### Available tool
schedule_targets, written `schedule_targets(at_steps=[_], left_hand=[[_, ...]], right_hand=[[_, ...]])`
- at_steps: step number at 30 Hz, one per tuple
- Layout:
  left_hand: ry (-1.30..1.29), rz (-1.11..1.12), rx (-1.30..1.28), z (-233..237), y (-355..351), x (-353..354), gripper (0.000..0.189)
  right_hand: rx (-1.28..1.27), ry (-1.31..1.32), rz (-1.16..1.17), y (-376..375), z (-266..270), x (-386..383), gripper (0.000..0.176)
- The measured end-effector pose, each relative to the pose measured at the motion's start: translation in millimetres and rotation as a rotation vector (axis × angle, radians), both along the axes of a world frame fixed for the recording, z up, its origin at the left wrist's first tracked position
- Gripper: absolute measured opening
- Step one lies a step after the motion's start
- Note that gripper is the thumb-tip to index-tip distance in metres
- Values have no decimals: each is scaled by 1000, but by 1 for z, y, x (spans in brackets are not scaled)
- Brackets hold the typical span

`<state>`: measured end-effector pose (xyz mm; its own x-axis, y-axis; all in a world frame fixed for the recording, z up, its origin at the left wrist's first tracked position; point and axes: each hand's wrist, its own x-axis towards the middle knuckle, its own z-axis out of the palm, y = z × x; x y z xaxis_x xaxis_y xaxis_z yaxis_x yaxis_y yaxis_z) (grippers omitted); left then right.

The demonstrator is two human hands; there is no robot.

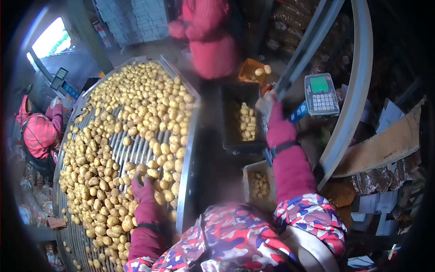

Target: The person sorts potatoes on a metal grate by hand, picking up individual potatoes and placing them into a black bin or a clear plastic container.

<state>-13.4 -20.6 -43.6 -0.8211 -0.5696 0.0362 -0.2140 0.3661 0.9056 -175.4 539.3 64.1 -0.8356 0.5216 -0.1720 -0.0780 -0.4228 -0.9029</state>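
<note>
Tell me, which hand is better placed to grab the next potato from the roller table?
Probably the left hand: it rests on the potatoes on the roller table, while the right hand is stretched away by the black crate.

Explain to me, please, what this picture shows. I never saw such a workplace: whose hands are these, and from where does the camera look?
This single picture comes from a camera on a worker's head, looking down at that person's own hands; there is no robot. The left hand, in a magenta glove, rests among potatoes that cover a roller table of metal bars; whether it grips one I cannot tell. The right hand, gloved too, reaches forward to the edge of a black crate with some potatoes inside; its grip is hidden. Beside it stands a weighing scale. Two other people work nearby: one in pink at the far end, one in red check at the left.
</note>
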Motion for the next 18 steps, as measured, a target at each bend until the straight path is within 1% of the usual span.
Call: schedule_targets(at_steps=[2, 3, 4, 5, 6, 7, 8, 9, 10, 11, 12, 13, 14, 15, 16, 17, 18], left_hand=[[29, -22, -10, -3, -3, 3, 45], [45, -35, 1, -5, -5, 6, 45], [62, -49, 11, -9, -7, 7, 46], [190, -46, 299, -20, -8, 7, 47], [228, -27, 531, -20, -7, 10, 47], [189, -122, 367, 2, 9, 16, 48], [163, -208, 194, 24, 26, 22, 49], [153, -281, 25, 47, 43, 28, 51], [128, -395, 71, 83, 73, 36, 55], [204, -516, -89, 86, 87, 39, 62], [15, -620, 127, 119, 108, 47, 69], [232, -748, -275, 107, 116, 43, 70], [118, -788, -199, 119, 125, 49, 72], [147, -837, -61, 127, 125, 51, 70], [173, -884, 75, 130, 122, 52, 68], [219, -832, 98, 120, 116, 50, 70], [240, -783, 127, 107, 107, 56, 72]], right_hand=[[60, -19, 370, -51, -10, 24, 39], [44, -48, 572, -83, -21, 47, 37], [-31, -79, 772, -113, -34, 69, 35], [-133, -119, 954, -142, -50, 92, 32], [-354, -143, 1099, -168, -71, 109, 30], [-707, -115, 1234, -189, -108, 113, 23], [-1034, -136, 1356, -215, -120, 118, 20], [-1096, -48, 1484, -238, -72, 132, 27], [-689, -215, 1288, -245, -54, 154, 36], [-588, -148, 1262, -263, -35, 165, 37], [-492, -86, 1230, -280, -24, 172, 38], [-117, 44, 1270, -276, -33, 168, 35], [259, 170, 1278, -271, -41, 165, 33], [50, 36, 1180, -273, -9, 169, 30], [-131, 57, 1232, -269, -19, 158, 31], [-325, 70, 1274, -261, -46, 143, 33], [-448, 128, 1258, -255, -66, 144, 35]])
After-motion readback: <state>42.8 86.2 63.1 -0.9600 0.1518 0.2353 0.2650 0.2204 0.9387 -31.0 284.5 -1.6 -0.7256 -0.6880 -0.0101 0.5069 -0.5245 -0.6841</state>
